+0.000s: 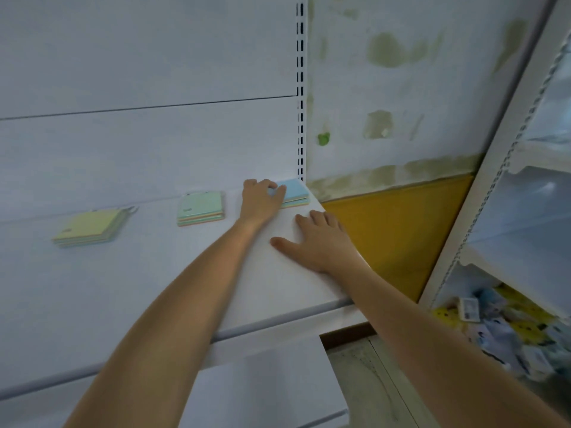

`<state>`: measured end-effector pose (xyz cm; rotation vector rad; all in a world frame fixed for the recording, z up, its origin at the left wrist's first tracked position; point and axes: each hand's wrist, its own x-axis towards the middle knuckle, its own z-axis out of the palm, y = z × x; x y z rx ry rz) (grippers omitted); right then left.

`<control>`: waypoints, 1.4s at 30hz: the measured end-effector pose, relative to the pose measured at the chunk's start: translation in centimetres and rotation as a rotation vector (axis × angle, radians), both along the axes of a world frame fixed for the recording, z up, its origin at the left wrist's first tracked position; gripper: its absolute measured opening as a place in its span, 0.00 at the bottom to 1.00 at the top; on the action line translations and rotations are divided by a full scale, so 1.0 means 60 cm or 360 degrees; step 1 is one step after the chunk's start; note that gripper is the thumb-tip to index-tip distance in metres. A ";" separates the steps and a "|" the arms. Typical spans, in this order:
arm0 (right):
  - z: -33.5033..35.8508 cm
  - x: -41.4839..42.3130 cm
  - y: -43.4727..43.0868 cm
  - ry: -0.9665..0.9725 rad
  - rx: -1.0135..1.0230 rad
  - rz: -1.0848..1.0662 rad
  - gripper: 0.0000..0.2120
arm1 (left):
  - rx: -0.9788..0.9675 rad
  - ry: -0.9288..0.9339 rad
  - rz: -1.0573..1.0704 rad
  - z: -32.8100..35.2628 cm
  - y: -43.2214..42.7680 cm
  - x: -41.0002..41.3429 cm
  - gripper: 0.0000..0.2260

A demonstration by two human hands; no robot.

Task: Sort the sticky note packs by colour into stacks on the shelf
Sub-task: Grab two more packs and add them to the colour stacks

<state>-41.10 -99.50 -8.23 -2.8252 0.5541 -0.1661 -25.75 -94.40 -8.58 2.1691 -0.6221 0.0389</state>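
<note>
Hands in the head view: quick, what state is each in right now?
Left hand: fingers curled round the blue sticky note pack, holding it.
Right hand: open, resting flat on the shelf, holding nothing.

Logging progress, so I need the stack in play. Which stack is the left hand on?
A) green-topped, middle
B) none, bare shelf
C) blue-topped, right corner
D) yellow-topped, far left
C: the left hand grips the blue-topped stack in the right corner of the shelf, while the right hand lies flat on bare shelf.
</note>
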 end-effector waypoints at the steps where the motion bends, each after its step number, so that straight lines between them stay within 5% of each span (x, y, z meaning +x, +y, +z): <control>1: 0.000 0.000 0.000 0.0003 0.0000 0.0000 0.36 | 0.0050 0.0015 -0.0015 0.001 0.001 -0.003 0.17; 10: 0.003 0.000 -0.002 -0.0001 0.0057 0.0002 0.35 | 0.0325 -0.0169 -0.0117 0.014 0.011 -0.028 0.22; 20: 0.036 0.018 0.064 -0.0328 0.0093 0.0164 0.28 | 0.0600 -0.0816 -0.0062 0.107 0.183 -0.016 0.22; 33: 0.071 0.151 0.568 -0.0217 -0.0111 0.1010 0.26 | 0.0781 -0.0694 0.0432 0.123 0.742 0.011 0.21; 42: 0.067 0.267 0.848 -0.0124 -0.0012 0.1278 0.25 | 0.0703 -0.0480 0.0789 0.116 1.062 0.062 0.20</control>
